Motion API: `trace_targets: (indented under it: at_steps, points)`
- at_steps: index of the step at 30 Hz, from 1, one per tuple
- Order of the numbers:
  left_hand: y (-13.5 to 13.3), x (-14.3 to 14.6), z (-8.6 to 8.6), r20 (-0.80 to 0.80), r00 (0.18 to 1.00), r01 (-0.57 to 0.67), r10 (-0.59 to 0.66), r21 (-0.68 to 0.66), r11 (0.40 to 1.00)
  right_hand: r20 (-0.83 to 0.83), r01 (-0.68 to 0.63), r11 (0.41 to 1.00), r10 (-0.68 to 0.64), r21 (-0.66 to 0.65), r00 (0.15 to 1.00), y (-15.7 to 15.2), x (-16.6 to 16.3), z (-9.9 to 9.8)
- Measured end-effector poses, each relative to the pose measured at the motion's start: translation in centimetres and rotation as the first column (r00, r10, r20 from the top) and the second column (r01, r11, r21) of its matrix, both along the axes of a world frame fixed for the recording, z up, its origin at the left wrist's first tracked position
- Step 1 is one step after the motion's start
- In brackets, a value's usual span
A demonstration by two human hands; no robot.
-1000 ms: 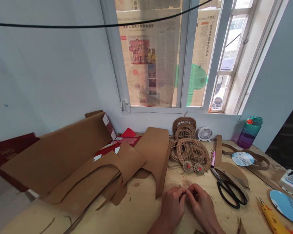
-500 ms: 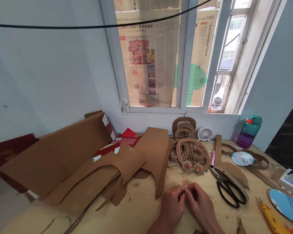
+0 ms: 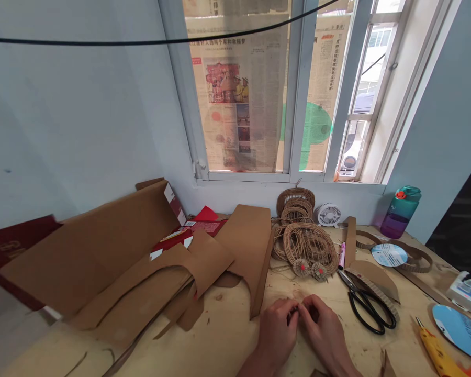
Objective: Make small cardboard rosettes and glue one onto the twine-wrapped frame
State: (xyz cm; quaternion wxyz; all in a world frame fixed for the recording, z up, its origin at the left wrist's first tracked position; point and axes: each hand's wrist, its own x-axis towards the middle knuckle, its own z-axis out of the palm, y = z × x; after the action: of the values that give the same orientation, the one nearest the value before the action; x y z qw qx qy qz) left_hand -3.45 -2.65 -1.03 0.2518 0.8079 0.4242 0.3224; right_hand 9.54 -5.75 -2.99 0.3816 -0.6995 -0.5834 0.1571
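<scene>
Near the front of the wooden table, my left hand [image 3: 277, 330] and my right hand [image 3: 322, 327] meet at the fingertips. Both are closed in a pinch around something small and dark between them, too hidden to name. Beyond the hands sits a pile of coiled brown cord pieces [image 3: 308, 243], with two round rosettes with red centres at its front. Black-handled scissors [image 3: 371, 309] lie to the right of my right hand. Cut cardboard [image 3: 243, 235] lies beyond and to the left of my left hand.
A large folded cardboard sheet [image 3: 102, 246] covers the left side. Toward the right are a pink marker [image 3: 342, 255], a yellow glue gun [image 3: 435, 348], a blue-printed disc [image 3: 461, 330] and a power strip [image 3: 469, 290]. A small white fan [image 3: 328, 215] and a water bottle [image 3: 401, 212] stand near the wall.
My fingertips have shifted very slightly, with a small gap now showing between the two hands. Everything else stays where it was.
</scene>
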Motion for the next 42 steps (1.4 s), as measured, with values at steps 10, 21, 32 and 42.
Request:
trace_targets:
  at_steps: [10,21,32,42]
  points:
    - [-0.1,-0.1,-0.4,-0.035,0.999,0.003,-0.003,0.010,1.000,0.022,-0.031,0.999,0.031,-0.011,0.999,0.1,0.2,-0.1]
    - [0.1,-0.1,-1.0,-0.005,1.000,0.018,-0.018,0.034,0.999,0.009,-0.049,0.999,0.049,0.001,0.999,0.0,0.2,-0.2]
    - [0.1,-0.1,-0.4,0.008,1.000,0.004,-0.004,0.009,1.000,-0.023,-0.041,0.999,0.041,0.004,0.999,0.0,-0.2,-0.1]
    - [0.5,-0.4,-1.1,0.058,0.998,0.036,-0.034,-0.046,0.998,-0.040,-0.134,0.991,0.135,0.023,0.990,0.1,0.3,-0.6]
